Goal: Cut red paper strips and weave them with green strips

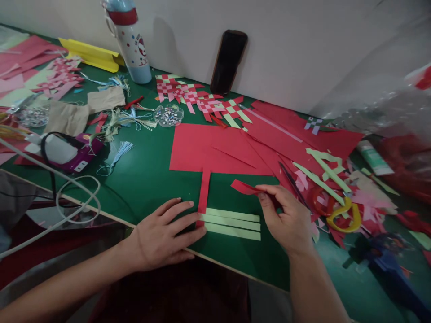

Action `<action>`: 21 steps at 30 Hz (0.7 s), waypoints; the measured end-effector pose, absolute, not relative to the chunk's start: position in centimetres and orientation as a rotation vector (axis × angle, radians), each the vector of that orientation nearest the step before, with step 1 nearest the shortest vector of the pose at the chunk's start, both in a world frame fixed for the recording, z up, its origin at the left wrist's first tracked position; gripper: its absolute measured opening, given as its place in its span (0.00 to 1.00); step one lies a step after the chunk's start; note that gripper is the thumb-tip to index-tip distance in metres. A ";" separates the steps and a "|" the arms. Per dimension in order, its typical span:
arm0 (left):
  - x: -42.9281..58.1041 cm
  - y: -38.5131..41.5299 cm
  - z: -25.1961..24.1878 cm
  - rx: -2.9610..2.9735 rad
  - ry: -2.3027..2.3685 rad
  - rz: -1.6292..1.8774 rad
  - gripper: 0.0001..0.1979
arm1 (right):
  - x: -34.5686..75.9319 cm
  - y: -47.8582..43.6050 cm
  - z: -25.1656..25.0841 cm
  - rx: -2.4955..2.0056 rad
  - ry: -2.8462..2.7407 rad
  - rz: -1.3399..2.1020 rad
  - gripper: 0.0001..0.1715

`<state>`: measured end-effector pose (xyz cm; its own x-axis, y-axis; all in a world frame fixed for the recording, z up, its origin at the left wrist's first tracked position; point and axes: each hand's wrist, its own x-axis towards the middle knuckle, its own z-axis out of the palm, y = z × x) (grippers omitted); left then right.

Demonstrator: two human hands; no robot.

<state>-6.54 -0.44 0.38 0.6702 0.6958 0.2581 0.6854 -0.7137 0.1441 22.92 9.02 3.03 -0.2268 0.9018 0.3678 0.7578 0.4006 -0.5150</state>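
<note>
My left hand (168, 233) lies flat with its fingers apart, its fingertips on the left ends of several pale green paper strips (235, 224). A red paper strip (204, 190) stands upright to them, crossing at their left ends, and its far end meets a red paper sheet (191, 146). To the right, my right hand (283, 215) pinches a short red strip (244, 187) between thumb and forefinger, held near the right ends of the green strips.
Scissors (343, 215), paper scraps and a blue glue gun (387, 264) are at the right. A phone (229, 62) and a bottle (133, 45) stand by the wall. Woven paper pieces (188, 94), tassels (119, 154) and a purple power strip with cables (84, 157) lie farther left.
</note>
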 end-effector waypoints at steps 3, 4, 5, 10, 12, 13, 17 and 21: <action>-6.5 -0.4 0.2 2.840 1.170 0.472 0.24 | 22.9 9.1 3.0 -1.391 -2.065 0.290 0.10; -6.5 -0.4 0.2 2.842 1.168 0.479 0.24 | 22.9 9.2 3.0 -1.376 -2.073 0.281 0.10; -6.5 -0.4 0.2 2.843 1.168 0.489 0.24 | 22.9 9.3 3.0 -1.358 -2.077 0.270 0.10; -6.6 -0.4 0.3 2.846 1.156 0.508 0.24 | 22.8 9.4 3.0 -1.324 -2.078 0.229 0.09; -6.6 -0.4 0.4 2.856 1.153 0.514 0.24 | 22.9 9.3 2.9 -1.347 -2.074 0.209 0.10; -6.6 -0.4 0.5 2.859 1.157 0.519 0.24 | 23.0 9.3 2.9 -1.364 -2.073 0.193 0.10; -6.5 -0.4 0.7 2.863 1.192 0.533 0.24 | 24.3 10.0 2.3 -1.478 -2.055 0.090 0.12; -6.5 -0.3 0.7 2.905 1.188 0.549 0.24 | 25.7 10.7 2.0 -1.559 -2.097 -0.059 0.17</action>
